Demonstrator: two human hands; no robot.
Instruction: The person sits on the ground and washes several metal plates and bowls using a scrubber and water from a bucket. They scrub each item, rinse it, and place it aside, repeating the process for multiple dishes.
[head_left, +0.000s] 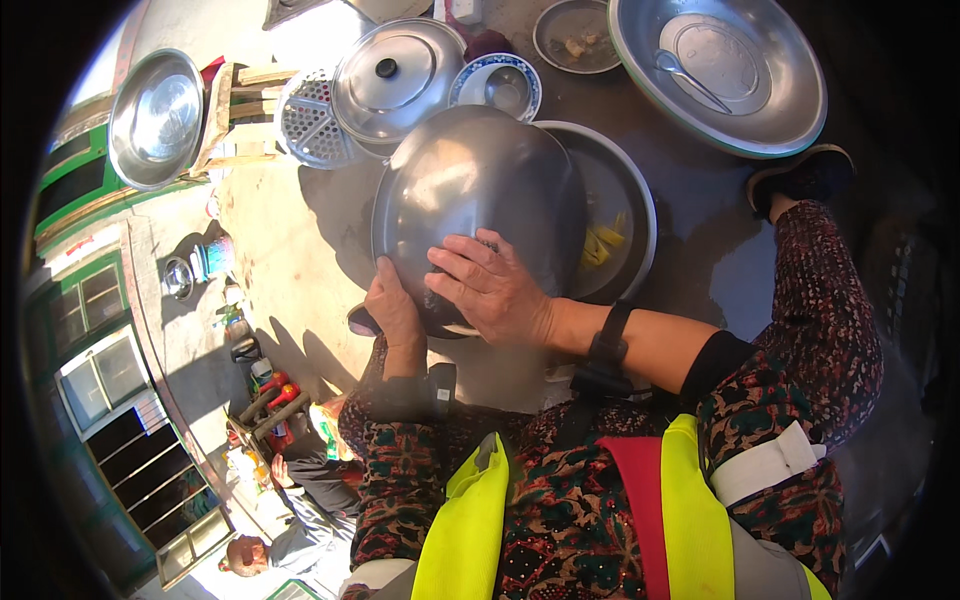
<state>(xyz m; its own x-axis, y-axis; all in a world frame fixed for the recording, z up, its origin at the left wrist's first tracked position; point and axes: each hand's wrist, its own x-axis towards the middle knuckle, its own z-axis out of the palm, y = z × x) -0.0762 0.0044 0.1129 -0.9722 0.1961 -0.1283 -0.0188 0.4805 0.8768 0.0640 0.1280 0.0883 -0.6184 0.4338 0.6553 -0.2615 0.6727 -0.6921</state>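
A large metal basin (480, 172) is tilted with its rounded outside facing up, in front of me. My left hand (396, 304) grips its near left rim, thumb on the outside. On the near part of the same surface lies my right hand (495, 289), fingers bent over a dark, rough scouring pad (489, 244) that shows only in small parts between and beside them. Behind the tilted basin, partly hidden by it, a wide basin (641, 202) holds dark-looking water and yellow pieces (602, 241).
A large steel basin (795, 90) with a spoon (694, 81) stands at the upper right. Nearby are a plate with scraps (546, 45), a blue-rimmed enamel dish (534, 82), a pot lid (420, 67), a perforated tray (307, 127) and a wooden stool (217, 112). Another person (315, 480) is at lower left.
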